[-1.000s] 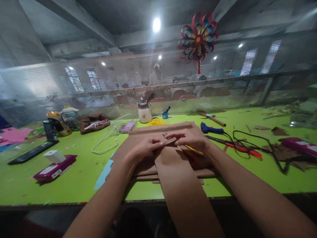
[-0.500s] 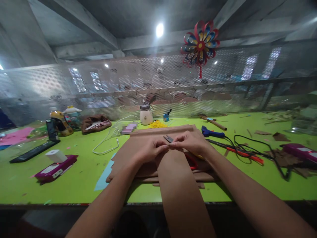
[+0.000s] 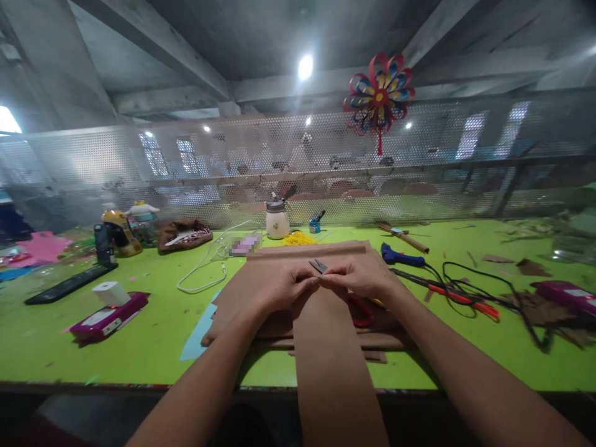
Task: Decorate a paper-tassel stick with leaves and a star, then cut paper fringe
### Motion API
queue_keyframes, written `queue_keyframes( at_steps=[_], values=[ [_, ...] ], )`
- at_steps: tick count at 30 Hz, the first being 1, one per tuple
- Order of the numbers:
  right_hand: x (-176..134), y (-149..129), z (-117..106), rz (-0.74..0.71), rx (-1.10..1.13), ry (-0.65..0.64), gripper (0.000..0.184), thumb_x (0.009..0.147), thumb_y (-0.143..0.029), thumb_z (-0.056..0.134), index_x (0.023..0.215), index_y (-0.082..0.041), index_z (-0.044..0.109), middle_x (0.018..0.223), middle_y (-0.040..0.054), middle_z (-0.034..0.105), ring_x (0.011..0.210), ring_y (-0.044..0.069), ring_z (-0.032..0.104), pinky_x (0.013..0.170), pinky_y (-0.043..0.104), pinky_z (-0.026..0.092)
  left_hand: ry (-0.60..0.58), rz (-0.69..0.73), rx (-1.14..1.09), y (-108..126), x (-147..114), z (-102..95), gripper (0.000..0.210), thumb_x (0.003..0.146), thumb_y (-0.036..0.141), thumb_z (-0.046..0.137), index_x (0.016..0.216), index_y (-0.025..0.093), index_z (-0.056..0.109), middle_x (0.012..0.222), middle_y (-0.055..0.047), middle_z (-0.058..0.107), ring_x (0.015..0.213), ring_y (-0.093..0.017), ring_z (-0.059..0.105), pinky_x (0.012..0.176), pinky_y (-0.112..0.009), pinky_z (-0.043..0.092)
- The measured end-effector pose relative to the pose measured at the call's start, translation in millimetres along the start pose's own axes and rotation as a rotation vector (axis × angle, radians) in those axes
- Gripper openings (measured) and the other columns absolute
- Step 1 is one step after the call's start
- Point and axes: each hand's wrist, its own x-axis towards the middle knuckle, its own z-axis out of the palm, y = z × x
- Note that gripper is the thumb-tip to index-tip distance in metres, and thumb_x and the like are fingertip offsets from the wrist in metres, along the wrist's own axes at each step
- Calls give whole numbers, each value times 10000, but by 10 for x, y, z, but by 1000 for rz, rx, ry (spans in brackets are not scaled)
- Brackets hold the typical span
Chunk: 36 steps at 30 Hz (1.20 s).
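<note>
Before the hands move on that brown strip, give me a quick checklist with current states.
1. Both hands on the strip: ok; left hand and right hand pinch its far end.
2. Fingertips meet at the end's middle: ok.
3. Strip lies flat over the brown sheets: ok; its near end hangs past the table edge.
4. Small dark tool just beyond the fingers: cannot tell whether it touches the strip.
5. Red scissors beside the strip, under the right wrist: not ok, close to the hand.
6. Glue gun and cables apart to the right: ok.
</note>
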Motion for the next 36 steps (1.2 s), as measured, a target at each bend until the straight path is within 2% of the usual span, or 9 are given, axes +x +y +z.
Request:
queue_keyframes(
  at_steps=[2, 7, 12, 16, 19, 23, 26, 31, 36],
  values=[
    [-7, 10, -15, -7, -10, -22, 361, 839, -406, 474, 592, -168, 588, 458, -18, 487, 437, 90, 373, 452, 241, 242, -34, -14, -32, 25, -10, -45, 196, 802, 280, 475, 734, 161, 615, 674, 7, 569, 625, -114, 458, 563, -195, 337],
    [42, 133, -26, -117, 42, -36, 392, 878, -402, 414, 587, -162, 519, 498, -23, 480, 480, 88, 391, 502, 230, 289, -90, -11, 8, 76, -67, -197, 190, 804, 249, 468, 709, 151, 600, 628, 18, 526, 571, -97, 420, 541, -206, 313],
    [115, 297, -14, -186, 168, -133, 303, 868, -393, 442, 756, -151, 587, 539, -36, 465, 515, 95, 413, 547, 236, 330, -85, -128, 35, 69, -102, -282, 242, 799, 299, 506, 634, 142, 586, 557, 10, 537, 519, -96, 434, 524, -223, 313],
    [120, 337, -15, -179, 186, -129, 275, 861, -370, 467, 842, -145, 625, 550, -30, 491, 529, 97, 429, 559, 241, 343, -194, -132, -116, -2, -93, -307, 282, 825, 371, 484, 751, 138, 625, 659, -28, 615, 566, -116, 529, 555, -240, 384],
    [113, 314, -14, -159, 168, -111, 280, 864, -371, 467, 845, -149, 636, 553, -27, 489, 534, 97, 438, 568, 243, 360, -237, -165, -257, -51, -82, -301, 318, 838, 411, 463, 766, 138, 609, 624, -13, 582, 525, -114, 547, 550, -259, 428],
    [112, 292, -8, -136, 156, -106, 280, 868, -374, 462, 802, -154, 622, 550, -26, 493, 523, 93, 454, 565, 240, 373, -191, -222, -332, -43, -73, -271, 332, 810, 412, 519, 641, 129, 557, 575, 13, 523, 512, -107, 554, 569, -267, 460],
    [106, 291, -11, -89, 224, -94, 284, 846, -404, 490, 770, -153, 597, 570, -24, 513, 491, 87, 492, 518, 227, 375, -131, -252, -285, 14, -75, -255, 311, 808, 388, 533, 654, 121, 572, 573, 4, 550, 512, -111, 569, 581, -268, 452],
    [75, 261, -30, -34, 240, -54, 348, 836, -467, 484, 692, -159, 559, 483, -29, 508, 442, 90, 490, 458, 215, 344, -84, -231, -230, 84, -82, -248, 287, 818, 358, 523, 657, 130, 589, 515, 0, 567, 525, -122, 575, 593, -268, 432],
    [79, 299, -9, -15, 287, -74, 387, 835, -487, 477, 592, -187, 446, 437, -52, 434, 398, 84, 455, 428, 218, 318, -90, -210, -229, 2, -58, -251, 258, 802, 341, 536, 648, 138, 576, 533, 1, 571, 510, -112, 558, 565, -261, 430]
  ],
)
